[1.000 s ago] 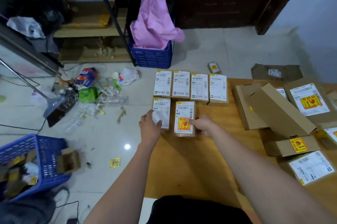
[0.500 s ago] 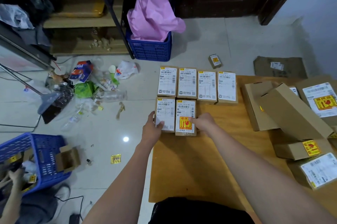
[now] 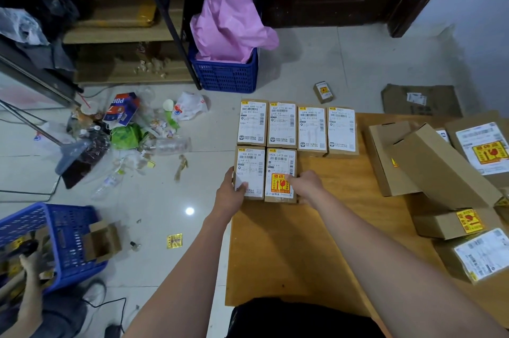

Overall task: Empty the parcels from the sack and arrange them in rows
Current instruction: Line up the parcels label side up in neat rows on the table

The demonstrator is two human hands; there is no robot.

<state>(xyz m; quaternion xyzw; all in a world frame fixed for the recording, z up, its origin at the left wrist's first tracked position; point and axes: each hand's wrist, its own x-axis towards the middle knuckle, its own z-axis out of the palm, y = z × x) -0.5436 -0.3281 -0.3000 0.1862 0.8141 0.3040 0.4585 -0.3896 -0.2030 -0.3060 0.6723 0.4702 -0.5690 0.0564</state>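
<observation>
Four small boxes (image 3: 297, 128) lie finished in a back row at the board's (image 3: 289, 249) far edge. A second row has two: the left hand (image 3: 230, 194) grips the outer box (image 3: 250, 169), thumb on its label; the right hand (image 3: 304, 186) presses flat fingers on its neighbour (image 3: 281, 172). Bigger cartons (image 3: 429, 167) are heaped unsorted to the right. No sack shows.

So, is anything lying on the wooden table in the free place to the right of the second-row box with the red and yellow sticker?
Nothing visible: the bare wooden table right of that sticker box holds only the right hand.
</observation>
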